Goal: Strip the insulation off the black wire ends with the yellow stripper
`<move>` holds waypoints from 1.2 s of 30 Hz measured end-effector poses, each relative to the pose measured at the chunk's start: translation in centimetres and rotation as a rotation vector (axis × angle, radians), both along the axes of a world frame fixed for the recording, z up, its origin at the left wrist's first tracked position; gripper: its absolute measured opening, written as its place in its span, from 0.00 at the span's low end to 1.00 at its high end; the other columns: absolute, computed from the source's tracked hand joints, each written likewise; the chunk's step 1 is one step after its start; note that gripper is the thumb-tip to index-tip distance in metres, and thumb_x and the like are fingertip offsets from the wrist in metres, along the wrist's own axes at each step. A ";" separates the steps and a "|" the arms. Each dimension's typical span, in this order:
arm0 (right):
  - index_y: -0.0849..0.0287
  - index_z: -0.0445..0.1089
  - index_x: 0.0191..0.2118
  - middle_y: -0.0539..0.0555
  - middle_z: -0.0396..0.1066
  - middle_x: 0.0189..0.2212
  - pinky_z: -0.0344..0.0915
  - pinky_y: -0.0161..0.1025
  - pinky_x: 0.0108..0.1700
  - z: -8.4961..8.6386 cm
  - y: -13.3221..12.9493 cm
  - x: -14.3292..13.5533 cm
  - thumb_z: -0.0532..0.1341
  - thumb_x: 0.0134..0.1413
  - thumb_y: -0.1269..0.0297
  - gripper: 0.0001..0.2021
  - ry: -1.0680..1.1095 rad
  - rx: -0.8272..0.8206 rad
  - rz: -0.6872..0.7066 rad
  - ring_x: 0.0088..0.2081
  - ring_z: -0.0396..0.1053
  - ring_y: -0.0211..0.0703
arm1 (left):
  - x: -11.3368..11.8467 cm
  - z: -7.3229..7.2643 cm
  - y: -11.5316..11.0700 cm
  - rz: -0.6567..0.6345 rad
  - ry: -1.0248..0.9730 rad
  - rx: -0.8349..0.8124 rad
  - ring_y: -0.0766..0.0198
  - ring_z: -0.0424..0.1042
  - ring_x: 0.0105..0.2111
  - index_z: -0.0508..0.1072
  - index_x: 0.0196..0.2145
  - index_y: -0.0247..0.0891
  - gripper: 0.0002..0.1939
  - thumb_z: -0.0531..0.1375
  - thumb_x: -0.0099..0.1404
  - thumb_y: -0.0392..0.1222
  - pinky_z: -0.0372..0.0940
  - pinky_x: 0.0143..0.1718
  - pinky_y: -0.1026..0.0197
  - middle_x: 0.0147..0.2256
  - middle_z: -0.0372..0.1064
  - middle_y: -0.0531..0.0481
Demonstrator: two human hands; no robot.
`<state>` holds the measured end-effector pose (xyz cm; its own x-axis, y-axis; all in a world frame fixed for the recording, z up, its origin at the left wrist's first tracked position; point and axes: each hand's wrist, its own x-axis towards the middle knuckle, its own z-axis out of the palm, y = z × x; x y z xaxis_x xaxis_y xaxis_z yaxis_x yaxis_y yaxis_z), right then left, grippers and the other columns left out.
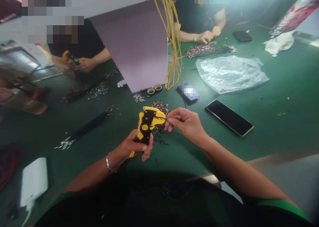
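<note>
A yellow and black wire stripper is held upright by its handles in my left hand. Its jaws point right. My right hand is pinched at the tip of those jaws; whatever lies between thumb and finger is too small to make out. Behind the tool and partly hidden by it lies a heap of short wires with copper-coloured ends. A bundle of dark wires with silvery tips rests on the green table to the left.
Two black tape rolls and small silvery pieces lie ahead. Yellow wires hang beside a pale panel. Rightward are phones and a plastic bag. A white power bank lies left. Other people's hands work across the table.
</note>
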<state>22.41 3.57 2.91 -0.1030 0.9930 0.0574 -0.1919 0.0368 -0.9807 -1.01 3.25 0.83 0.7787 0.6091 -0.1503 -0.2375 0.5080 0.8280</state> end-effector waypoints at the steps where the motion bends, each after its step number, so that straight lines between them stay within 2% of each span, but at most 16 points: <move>1: 0.56 0.67 0.30 0.49 0.75 0.22 0.72 0.40 0.29 0.0 0.0 0.0 0.66 0.49 0.61 0.08 -0.009 -0.002 -0.010 0.22 0.72 0.37 | 0.0 0.2 0.1 0.009 -0.009 -0.001 0.66 0.68 0.19 0.73 0.36 0.30 0.11 0.66 0.55 0.35 0.68 0.20 0.62 0.23 0.69 0.49; 6: 0.56 0.67 0.30 0.50 0.74 0.23 0.71 0.41 0.29 -0.2 -0.2 -0.3 0.65 0.49 0.59 0.08 -0.060 -0.037 0.008 0.22 0.71 0.37 | 0.3 1.1 0.8 0.149 -0.017 0.049 0.65 0.68 0.23 0.72 0.38 0.30 0.13 0.65 0.53 0.34 0.68 0.25 0.59 0.26 0.69 0.49; 14: 0.55 0.67 0.30 0.48 0.74 0.22 0.70 0.39 0.28 -1.2 -1.3 -1.5 0.61 0.48 0.67 0.02 -0.226 0.005 0.051 0.22 0.71 0.37 | 0.5 0.8 1.1 0.357 0.100 0.148 0.63 0.70 0.26 0.71 0.39 0.32 0.16 0.67 0.52 0.33 0.70 0.30 0.56 0.30 0.71 0.49; 22: 0.54 0.70 0.30 0.47 0.74 0.22 0.69 0.38 0.30 -1.9 -2.1 -2.3 0.59 0.51 0.68 0.03 -0.451 0.124 0.107 0.23 0.71 0.37 | 1.1 1.1 0.6 0.351 0.170 0.169 0.65 0.72 0.29 0.71 0.39 0.34 0.17 0.70 0.52 0.36 0.69 0.36 0.57 0.33 0.71 0.49; 26: 0.54 0.70 0.30 0.48 0.75 0.24 0.68 0.38 0.30 -2.0 -2.3 -2.6 0.59 0.53 0.66 0.04 -0.486 0.166 0.122 0.24 0.71 0.37 | 1.4 0.7 0.3 0.341 0.165 0.214 0.66 0.70 0.27 0.71 0.37 0.34 0.13 0.69 0.55 0.40 0.69 0.34 0.58 0.30 0.69 0.50; 31: 0.54 0.70 0.30 0.47 0.75 0.23 0.68 0.37 0.29 -1.9 -2.4 -2.9 0.59 0.53 0.68 0.04 -0.441 0.125 0.157 0.23 0.71 0.36 | 1.4 0.3 0.2 0.365 0.126 0.220 0.66 0.69 0.25 0.71 0.37 0.34 0.14 0.68 0.55 0.40 0.69 0.31 0.58 0.29 0.68 0.52; 36: 0.54 0.70 0.30 0.49 0.77 0.25 0.70 0.37 0.28 -1.8 -2.3 -3.0 0.60 0.53 0.68 0.03 -0.346 0.072 0.172 0.22 0.71 0.35 | 1.4 0.4 0.2 0.342 0.149 0.248 0.66 0.68 0.25 0.71 0.34 0.35 0.10 0.66 0.55 0.39 0.68 0.30 0.59 0.27 0.67 0.51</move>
